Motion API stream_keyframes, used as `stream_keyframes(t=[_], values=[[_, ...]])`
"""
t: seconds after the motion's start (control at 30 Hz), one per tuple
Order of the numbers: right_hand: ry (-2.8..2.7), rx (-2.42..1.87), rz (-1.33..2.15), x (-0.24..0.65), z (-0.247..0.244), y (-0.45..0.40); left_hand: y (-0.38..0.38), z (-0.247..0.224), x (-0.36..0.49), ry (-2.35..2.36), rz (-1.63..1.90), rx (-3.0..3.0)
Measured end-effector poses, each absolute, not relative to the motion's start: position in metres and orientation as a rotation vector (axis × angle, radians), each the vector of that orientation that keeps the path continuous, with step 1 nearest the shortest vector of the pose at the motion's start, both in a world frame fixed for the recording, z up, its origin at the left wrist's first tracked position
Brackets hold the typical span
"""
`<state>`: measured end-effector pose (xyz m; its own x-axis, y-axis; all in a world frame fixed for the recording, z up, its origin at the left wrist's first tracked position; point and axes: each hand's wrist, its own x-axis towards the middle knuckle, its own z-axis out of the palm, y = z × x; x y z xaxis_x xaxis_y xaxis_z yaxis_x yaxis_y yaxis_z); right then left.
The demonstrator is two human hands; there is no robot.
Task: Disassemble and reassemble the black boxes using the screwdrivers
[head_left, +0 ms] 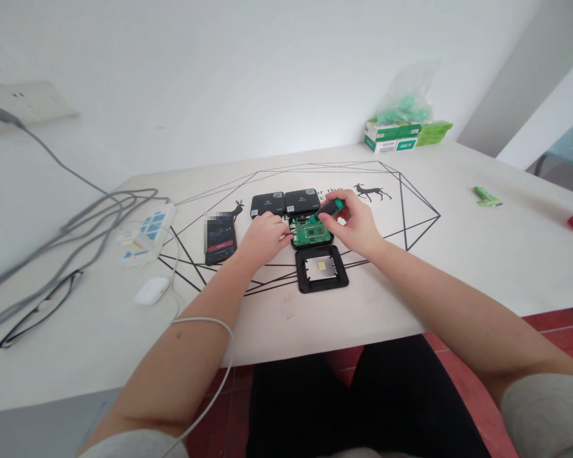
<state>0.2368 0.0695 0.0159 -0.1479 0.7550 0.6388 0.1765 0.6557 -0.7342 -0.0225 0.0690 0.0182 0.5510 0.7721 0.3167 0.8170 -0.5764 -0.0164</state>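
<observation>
Right hand (358, 224) with fingers wrapped round a screwdriver (331, 208), slanted over a green circuit board (314, 234).
The left hand (266, 239) has its fingers bunched at the board's left edge; whether they grip anything, I cannot tell. On the worktop (463, 254), the board lies between a black cover (321, 268), on the near side, and two black boxes (302, 201) behind; a phone (221, 237) lies to the left.

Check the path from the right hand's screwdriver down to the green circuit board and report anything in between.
Nothing visible blocks it: the right hand holds the screwdriver slanted over the circuit board. The left hand is close, at the board's left edge near the tip. Whether the tip touches is too small to tell.
</observation>
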Motion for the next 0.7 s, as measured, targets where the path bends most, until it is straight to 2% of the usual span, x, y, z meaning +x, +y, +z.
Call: stream_keyframes(t=[0.7], values=[[-1.667,-0.743,0.665,0.2374,0.0120,0.0720,0.0649,0.0208,-0.0199,-1.316,-0.341,-2.632]])
